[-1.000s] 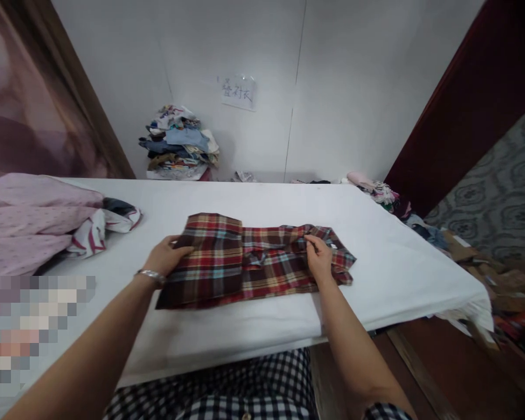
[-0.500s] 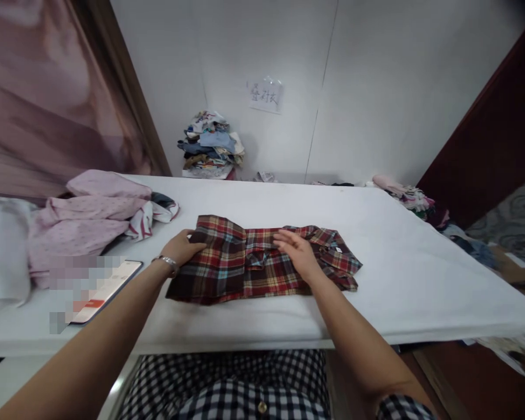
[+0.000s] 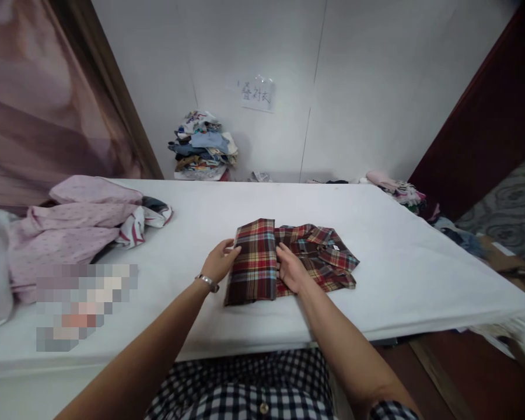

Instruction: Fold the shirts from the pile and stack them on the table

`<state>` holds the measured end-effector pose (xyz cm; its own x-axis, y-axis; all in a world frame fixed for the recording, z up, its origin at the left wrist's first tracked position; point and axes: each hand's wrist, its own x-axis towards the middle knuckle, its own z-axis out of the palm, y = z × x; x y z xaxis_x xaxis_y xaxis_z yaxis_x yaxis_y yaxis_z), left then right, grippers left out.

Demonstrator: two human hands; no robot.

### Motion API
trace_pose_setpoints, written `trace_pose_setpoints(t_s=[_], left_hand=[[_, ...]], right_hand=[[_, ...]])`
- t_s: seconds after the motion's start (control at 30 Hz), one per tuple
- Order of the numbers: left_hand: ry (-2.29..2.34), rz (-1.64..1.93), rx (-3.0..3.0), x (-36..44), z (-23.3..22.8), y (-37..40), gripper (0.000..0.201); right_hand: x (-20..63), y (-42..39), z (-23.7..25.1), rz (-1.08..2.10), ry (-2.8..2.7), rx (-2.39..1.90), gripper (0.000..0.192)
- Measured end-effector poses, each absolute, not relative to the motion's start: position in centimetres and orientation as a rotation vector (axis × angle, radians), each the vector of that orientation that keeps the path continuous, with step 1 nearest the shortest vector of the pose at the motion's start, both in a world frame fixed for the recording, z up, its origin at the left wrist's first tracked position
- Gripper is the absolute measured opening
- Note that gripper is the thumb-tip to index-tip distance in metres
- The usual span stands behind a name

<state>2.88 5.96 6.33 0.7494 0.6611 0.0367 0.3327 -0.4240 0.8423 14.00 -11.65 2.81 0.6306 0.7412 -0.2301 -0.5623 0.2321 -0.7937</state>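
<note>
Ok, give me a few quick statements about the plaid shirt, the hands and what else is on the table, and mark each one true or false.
1. The plaid shirt lies folded on the white table. True.
2. The left hand wears a bracelet at the wrist. True.
3. The right hand is raised clear of the shirt. False: it rests on it.
4. Pink clothes lie right of the shirt. False: they lie to its left.

Lighting is even, diffuse and moderately bright, with no glare. The white table (image 3: 402, 256) shows only soft shadows along its near edge. Wide-angle distortion bends lines toward the frame edges. A pixelated block (image 3: 81, 306) masks the table's left end. Focus is slightly soft throughout.
</note>
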Motion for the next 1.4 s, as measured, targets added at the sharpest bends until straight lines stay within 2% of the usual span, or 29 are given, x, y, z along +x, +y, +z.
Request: trace_pose_setpoints(t_s=[0.07,0.17,0.3,0.47,0.67,0.77,0.9,1.13,1.4], left_hand=[[0.780,0.450,2.050,2.2,4.8,6.2,0.054],[0.707,0.446,2.112,1.9,3.8,5.4,0.056],[0.574,0.524,2.329,2.8,3.5,3.9,0.060],[0.389,0.448,2.676,3.9,2.2,2.7,0.060],[0.408,0.357,2.745,4.2,1.0,2.4,0.064],[0.393,0.412,2.656,4.4,0.8,2.4,0.067],[0.359,0.480,2.578,4.7,1.2,1.8,0.065],[0.442,0.252,2.681,4.7,1.9,0.4,0.064],[0.376,0.230,2.691,5.2,3.2,2.5,0.061]], right_hand=[[13.5,-11.4,2.9,0.847,-0.194,-1.005,0.090],[13.4,-11.0,3.8,0.734,-0.245,-1.014,0.097],[15.1,-11.8,4.3,0.593,-0.265,-1.157,0.085],[16.7,-13.3,2.3,0.605,-0.249,-1.456,0.066],[16.5,-13.5,1.3,0.186,-0.485,-1.837,0.054],[16.7,-13.7,1.7,0.102,-0.537,-1.986,0.049],[16.9,-14.4,1.8,-0.041,-0.585,-2.051,0.046],[16.7,-14.7,1.2,-0.043,-0.622,-2.294,0.045],[15.7,-16.3,2.4,-0.133,-0.635,-2.169,0.041]])
